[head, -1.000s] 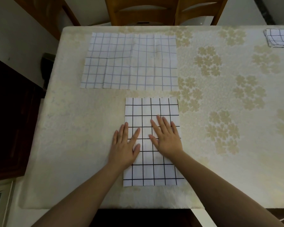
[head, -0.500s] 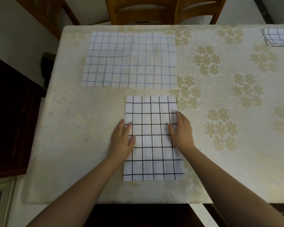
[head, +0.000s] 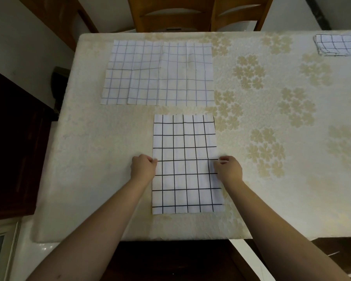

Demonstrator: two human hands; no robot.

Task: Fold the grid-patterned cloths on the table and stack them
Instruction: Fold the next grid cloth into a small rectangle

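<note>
Since a second ago your hands have slid off the middle of the cloth, where they lay flat, out to its two long edges, and the fingers have curled. Your table, under its cream tablecloth with tan flower prints (head: pixel 272 110), carries everything. Largest on it is the wide, pale-lined grid cloth (head: pixel 160 72), spread flat and creased at the far left, not yet folded. Nearer you lies the bold black-grid white cloth (head: pixel 183 165), a tall rectangle that looks folded once already and probably needs another fold across its middle. Your left hand (head: pixel 143 167) pinches its left edge and your right hand (head: pixel 229 169) pinches its right edge, both at about half its length, though the fingertips are tucked under and I can't be sure how much fabric each has. Smallest, at the far right corner, sits a folded black-grid cloth bundle (head: pixel 336 45), partly out of view; that seems to be your stack. No containers show anywhere.
</note>
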